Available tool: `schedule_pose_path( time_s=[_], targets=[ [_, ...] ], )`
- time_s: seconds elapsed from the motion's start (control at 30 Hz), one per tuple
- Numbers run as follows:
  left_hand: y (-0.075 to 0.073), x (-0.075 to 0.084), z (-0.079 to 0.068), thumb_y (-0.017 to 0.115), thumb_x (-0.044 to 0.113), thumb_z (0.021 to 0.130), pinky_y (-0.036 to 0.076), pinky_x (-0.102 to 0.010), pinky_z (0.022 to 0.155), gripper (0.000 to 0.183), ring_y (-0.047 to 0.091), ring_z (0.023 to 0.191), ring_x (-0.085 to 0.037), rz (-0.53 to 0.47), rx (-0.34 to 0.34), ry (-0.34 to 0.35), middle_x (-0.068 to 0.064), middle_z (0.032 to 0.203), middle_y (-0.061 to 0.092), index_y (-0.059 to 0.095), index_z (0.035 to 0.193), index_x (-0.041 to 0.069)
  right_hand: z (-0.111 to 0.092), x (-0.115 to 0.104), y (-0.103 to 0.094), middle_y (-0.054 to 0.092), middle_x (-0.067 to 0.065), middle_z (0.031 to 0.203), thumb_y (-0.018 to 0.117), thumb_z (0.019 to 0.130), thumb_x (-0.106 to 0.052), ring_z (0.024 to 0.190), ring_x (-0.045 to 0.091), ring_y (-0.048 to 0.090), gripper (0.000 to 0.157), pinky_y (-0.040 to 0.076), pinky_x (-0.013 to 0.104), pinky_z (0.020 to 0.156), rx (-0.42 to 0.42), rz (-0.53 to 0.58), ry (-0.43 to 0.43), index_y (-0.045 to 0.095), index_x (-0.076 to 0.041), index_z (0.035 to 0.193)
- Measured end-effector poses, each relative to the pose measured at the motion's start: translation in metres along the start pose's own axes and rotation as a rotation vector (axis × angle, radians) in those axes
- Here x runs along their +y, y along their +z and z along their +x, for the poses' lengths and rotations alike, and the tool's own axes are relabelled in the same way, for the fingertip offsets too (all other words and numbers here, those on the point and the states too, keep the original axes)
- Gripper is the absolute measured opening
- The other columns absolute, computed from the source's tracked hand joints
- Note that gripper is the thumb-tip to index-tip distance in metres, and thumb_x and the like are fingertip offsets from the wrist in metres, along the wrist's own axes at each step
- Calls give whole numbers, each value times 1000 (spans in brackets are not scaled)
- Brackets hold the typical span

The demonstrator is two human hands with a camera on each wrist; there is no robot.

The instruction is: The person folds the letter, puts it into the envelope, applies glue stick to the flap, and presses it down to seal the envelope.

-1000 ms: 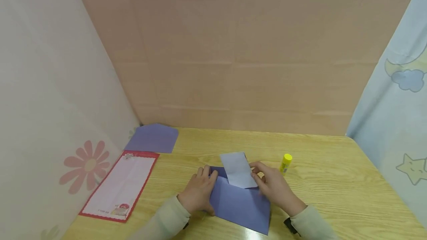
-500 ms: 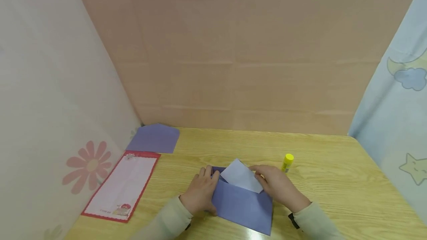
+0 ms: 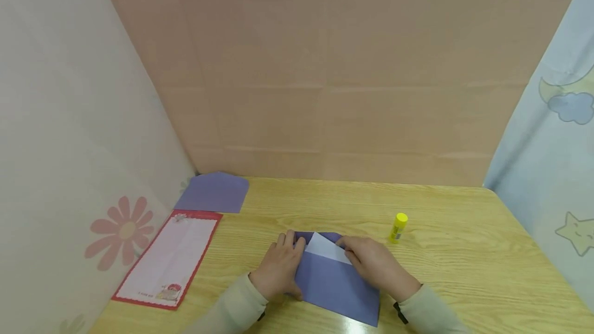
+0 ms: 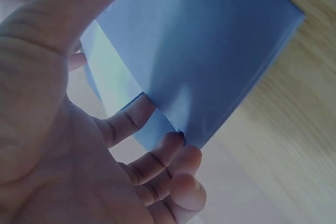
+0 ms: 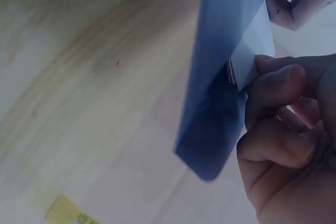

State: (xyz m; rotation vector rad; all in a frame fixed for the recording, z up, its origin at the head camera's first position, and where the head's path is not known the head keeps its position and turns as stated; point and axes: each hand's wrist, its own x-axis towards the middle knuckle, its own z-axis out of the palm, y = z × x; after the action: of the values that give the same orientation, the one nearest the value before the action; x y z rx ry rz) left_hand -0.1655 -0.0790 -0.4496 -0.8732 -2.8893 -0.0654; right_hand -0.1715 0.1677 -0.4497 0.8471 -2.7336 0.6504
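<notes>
A purple envelope (image 3: 337, 285) lies at the near middle of the table, its opening facing away from me. My left hand (image 3: 280, 267) grips its left end; in the left wrist view the thumb lies along the envelope's front and the fingertips (image 4: 170, 142) are at the opening. Folded white paper (image 3: 325, 247) is mostly inside, with a pale corner sticking out. My right hand (image 3: 373, 264) pinches this paper by its right edge. From the right wrist, the layered paper edge (image 5: 242, 66) shows between the envelope's front and back.
A yellow glue stick (image 3: 398, 228) stands upright beyond my right hand. To the left lies a red-bordered sheet of letter paper (image 3: 169, 259), with another purple envelope (image 3: 213, 193) behind it. A brown paper backdrop (image 3: 325, 92) rises along the table's far edge.
The folded paper has tilted and slid down into the envelope, so much less of it shows. My right hand has moved left and nearer with it. The left hand has stayed put.
</notes>
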Motion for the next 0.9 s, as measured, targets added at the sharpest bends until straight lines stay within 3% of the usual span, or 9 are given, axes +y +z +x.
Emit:
schedule_pose_path(
  time_s=[0.13, 0.33, 0.4, 0.47, 0.53, 0.63, 0.7, 0.77, 0.9],
  targets=[
    [0, 1, -1, 99, 56, 36, 45, -28, 65, 105, 45, 87, -19, 10, 7, 5, -9, 108, 46, 52, 116, 8, 0, -3, 3, 73, -2, 93, 71, 90, -6, 78, 4, 62, 19, 51, 26, 64, -29, 66, -20, 71, -14, 107],
    [0, 1, 0, 100, 53, 38, 47, -29, 68, 105, 46, 89, -19, 18, 23, 28, -9, 111, 48, 53, 120, 9, 0, -4, 4, 65, -10, 80, 81, 82, -11, 68, -1, 55, 29, 47, 23, 59, -105, 195, 87, 69, -15, 108],
    [0, -1, 0, 100, 49, 43, 50, -33, 72, 102, 49, 94, -22, -1, 32, 26, -12, 118, 50, 53, 124, 9, 0, -3, 4, 63, -11, 78, 81, 81, -8, 66, -1, 53, 29, 46, 22, 57, -103, 247, 133, 68, -15, 107],
    [-1, -4, 0, 98, 45, 52, 51, -37, 77, 96, 52, 100, -26, -31, 82, 12, -15, 124, 51, 53, 128, 7, 0, -3, 5, 62, -11, 78, 81, 80, -8, 66, 0, 54, 30, 47, 22, 58, -64, 284, 195, 68, -15, 106],
    [-4, -8, 0, 94, 39, 63, 53, -42, 80, 86, 54, 105, -30, -83, 178, -21, -19, 129, 51, 53, 131, 5, 1, -2, 4, 63, -10, 78, 81, 80, -7, 64, 2, 54, 31, 47, 22, 58, -6, 330, 272, 68, -14, 106],
    [-10, -17, 0, 85, 30, 80, 54, -41, 80, 67, 56, 106, -30, -243, 350, -108, -19, 125, 53, 52, 131, 0, 2, -2, 0, 65, -5, 79, 81, 80, -6, 58, 5, 49, 31, 43, 21, 54, 114, 430, 395, 67, -10, 108],
    [-13, -23, 0, 77, 26, 88, 53, -36, 76, 57, 58, 98, -26, -434, 393, -161, -13, 117, 56, 50, 132, 1, 3, -1, -4, 66, 0, 81, 81, 82, -5, 55, 7, 46, 32, 40, 22, 51, 183, 511, 460, 65, -7, 109],
    [-15, -29, -1, 70, 24, 95, 53, -32, 73, 53, 60, 94, -23, -657, 356, -198, -9, 111, 60, 46, 138, 2, 3, -1, -7, 67, 5, 82, 80, 83, -5, 53, 8, 44, 32, 38, 22, 50, 244, 566, 490, 63, -4, 110],
    [-15, -33, -4, 60, 22, 102, 55, -34, 63, 58, 66, 87, -32, -1063, 184, -247, -14, 107, 68, 34, 151, 4, 1, -1, -9, 68, 9, 84, 80, 84, -6, 52, 7, 43, 31, 37, 21, 49, 329, 597, 509, 61, -3, 109]
  ],
)
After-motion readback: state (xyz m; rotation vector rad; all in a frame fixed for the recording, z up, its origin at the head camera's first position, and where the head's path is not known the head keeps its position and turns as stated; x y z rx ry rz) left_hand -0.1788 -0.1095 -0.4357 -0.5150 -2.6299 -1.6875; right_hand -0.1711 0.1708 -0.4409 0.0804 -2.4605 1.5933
